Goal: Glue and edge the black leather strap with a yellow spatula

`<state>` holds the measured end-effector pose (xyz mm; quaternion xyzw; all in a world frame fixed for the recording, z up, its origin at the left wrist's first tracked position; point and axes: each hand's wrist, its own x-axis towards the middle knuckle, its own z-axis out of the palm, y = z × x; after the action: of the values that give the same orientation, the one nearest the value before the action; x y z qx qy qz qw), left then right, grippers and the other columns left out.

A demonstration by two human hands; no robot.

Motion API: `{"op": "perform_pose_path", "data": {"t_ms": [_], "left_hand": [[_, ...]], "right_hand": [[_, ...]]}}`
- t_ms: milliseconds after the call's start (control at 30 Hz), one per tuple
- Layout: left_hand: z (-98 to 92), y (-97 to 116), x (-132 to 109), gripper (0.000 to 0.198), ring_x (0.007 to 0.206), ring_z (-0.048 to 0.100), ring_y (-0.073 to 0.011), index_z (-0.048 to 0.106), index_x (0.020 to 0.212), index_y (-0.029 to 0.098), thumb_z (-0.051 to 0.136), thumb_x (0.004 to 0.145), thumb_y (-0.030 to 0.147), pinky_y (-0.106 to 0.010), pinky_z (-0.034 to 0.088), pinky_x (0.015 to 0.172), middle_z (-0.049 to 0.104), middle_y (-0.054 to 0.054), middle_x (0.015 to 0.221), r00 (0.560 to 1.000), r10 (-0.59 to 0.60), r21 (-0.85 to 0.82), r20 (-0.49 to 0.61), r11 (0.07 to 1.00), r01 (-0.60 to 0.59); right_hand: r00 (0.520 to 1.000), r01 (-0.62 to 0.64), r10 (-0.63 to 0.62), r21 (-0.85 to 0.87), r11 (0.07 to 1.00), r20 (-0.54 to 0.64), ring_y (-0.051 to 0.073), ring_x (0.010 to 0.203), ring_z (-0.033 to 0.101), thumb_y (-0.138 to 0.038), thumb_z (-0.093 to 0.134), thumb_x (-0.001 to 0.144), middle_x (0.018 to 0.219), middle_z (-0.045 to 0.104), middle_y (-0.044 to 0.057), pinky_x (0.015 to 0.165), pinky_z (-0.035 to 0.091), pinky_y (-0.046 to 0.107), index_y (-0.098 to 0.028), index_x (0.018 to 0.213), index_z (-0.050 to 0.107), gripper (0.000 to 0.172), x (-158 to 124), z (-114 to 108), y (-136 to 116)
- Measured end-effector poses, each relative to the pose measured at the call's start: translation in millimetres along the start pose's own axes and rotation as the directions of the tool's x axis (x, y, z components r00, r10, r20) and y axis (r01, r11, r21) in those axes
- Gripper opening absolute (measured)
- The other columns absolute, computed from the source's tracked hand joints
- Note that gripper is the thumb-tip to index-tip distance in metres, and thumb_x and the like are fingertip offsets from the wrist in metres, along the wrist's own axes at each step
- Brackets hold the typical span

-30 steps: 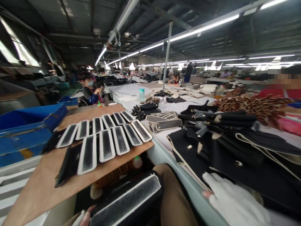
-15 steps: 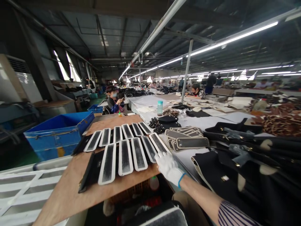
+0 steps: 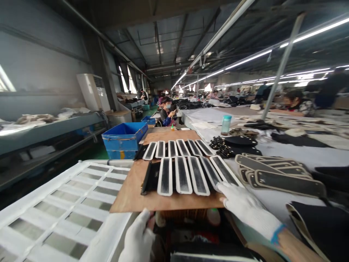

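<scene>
In front of me lies a brown board [image 3: 128,198] bearing two rows of black panels with white borders, such as one front panel [image 3: 183,176]. A dark folded piece [image 3: 151,178] sits at the front row's left end. My right hand [image 3: 242,203], in a white glove, grips the board's front right corner, fingers on top beside the rightmost panel [image 3: 224,170]. My left hand [image 3: 139,236], also gloved, is just below the front edge, thumb raised and apart from the partly hidden fingers; nothing shows in it. Part of another white-edged dark piece [image 3: 215,256] shows at the bottom.
A white slotted frame [image 3: 89,165] stands left, a blue bin [image 3: 122,140] behind it. On the right table are stacked grey panels [image 3: 289,182], black studded pieces [image 3: 222,145], a bottle [image 3: 226,125] and dark material [image 3: 324,225]. A masked person [image 3: 167,114] sits beyond the board.
My view has swung left, showing more of the slotted frame and bin. My left hand has come into view near the board's front edge. The right hand stays at the front right corner.
</scene>
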<state>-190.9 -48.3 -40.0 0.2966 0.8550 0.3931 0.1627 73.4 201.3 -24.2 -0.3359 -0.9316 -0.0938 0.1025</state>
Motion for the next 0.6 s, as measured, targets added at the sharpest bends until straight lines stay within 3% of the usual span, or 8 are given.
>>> {"op": "perform_pose_path", "data": {"t_ms": [33,167,267,333,467,533,600], "left_hand": [[1.3,10,23,0.024,0.115,0.066,-0.023,0.068,0.106,0.024,0.048,0.093,0.031,-0.03,0.049,0.101,0.074,-0.006,0.117,0.999,0.026,0.204,0.043,0.978,-0.035],[15.3,51,103,0.019,0.106,0.069,-0.0278,0.065,0.102,0.02,0.056,0.087,0.026,-0.038,0.05,0.093,0.073,-0.012,0.111,0.997,0.027,0.285,0.076,0.957,-0.048],[26.3,61,135,0.017,0.094,0.068,-0.0233,0.065,0.094,0.016,0.056,0.089,0.03,-0.04,0.052,0.086,0.073,-0.01,0.098,0.991,-0.021,0.287,0.13,0.958,-0.018],[30.4,57,142,0.022,0.083,0.066,-0.0187,0.064,0.089,0.016,0.056,0.091,0.036,-0.038,0.052,0.081,0.07,-0.005,0.088,0.985,-0.031,0.278,0.169,0.96,-0.017],[30.5,48,132,0.016,0.079,0.065,-0.0179,0.06,0.084,0.021,0.047,0.089,0.029,-0.03,0.047,0.074,0.067,-0.003,0.08,0.983,0.028,0.261,0.18,0.962,-0.075],[28.6,45,125,0.015,0.082,0.066,-0.0195,0.058,0.085,0.023,0.043,0.086,0.024,-0.029,0.046,0.076,0.067,-0.002,0.078,0.981,0.068,0.25,0.179,0.962,-0.113],[29.6,38,122,0.016,0.091,0.067,-0.0226,0.057,0.09,0.023,0.042,0.084,0.023,-0.031,0.047,0.084,0.069,-0.005,0.086,0.981,0.097,0.22,0.17,0.966,-0.134]], "right_hand": [[0.999,0.013,-0.013,0.006,1.0,-0.046,0.03,0.107,0.068,-0.016,0.048,0.084,0.122,0.07,0.013,0.09,0.055,0.044,-0.02,0.118,0.069,0.04,-1,3,-7],[0.943,0.101,-0.108,-0.039,0.994,-0.313,0.028,0.093,0.073,-0.018,0.051,0.081,0.111,0.075,0.009,0.074,0.06,0.039,-0.024,0.106,0.072,0.033,-22,14,-40],[0.852,0.177,-0.202,-0.099,0.979,-0.482,0.027,0.089,0.074,-0.025,0.054,0.083,0.107,0.076,0.007,0.074,0.062,0.038,-0.023,0.11,0.07,0.031,-49,15,-49],[0.828,0.192,-0.216,-0.101,0.976,-0.517,0.025,0.087,0.075,-0.031,0.058,0.085,0.106,0.077,0.006,0.071,0.062,0.035,-0.022,0.113,0.067,0.031,-67,9,-46],[0.851,0.157,-0.193,-0.114,0.981,-0.489,0.023,0.086,0.074,-0.031,0.058,0.087,0.102,0.077,0.005,0.073,0.06,0.031,-0.022,0.112,0.067,0.027,-95,-16,-33],[0.916,0.093,-0.131,-0.115,0.989,-0.38,0.022,0.085,0.074,-0.024,0.056,0.086,0.102,0.077,0.004,0.073,0.059,0.031,-0.024,0.108,0.069,0.026,-99,-26,-26],[0.983,-0.099,0.087,-0.071,0.993,-0.159,0.022,0.086,0.072,-0.015,0.054,0.082,0.103,0.076,0.003,0.073,0.057,0.031,-0.026,0.102,0.071,0.028,-94,-32,-16]]}}
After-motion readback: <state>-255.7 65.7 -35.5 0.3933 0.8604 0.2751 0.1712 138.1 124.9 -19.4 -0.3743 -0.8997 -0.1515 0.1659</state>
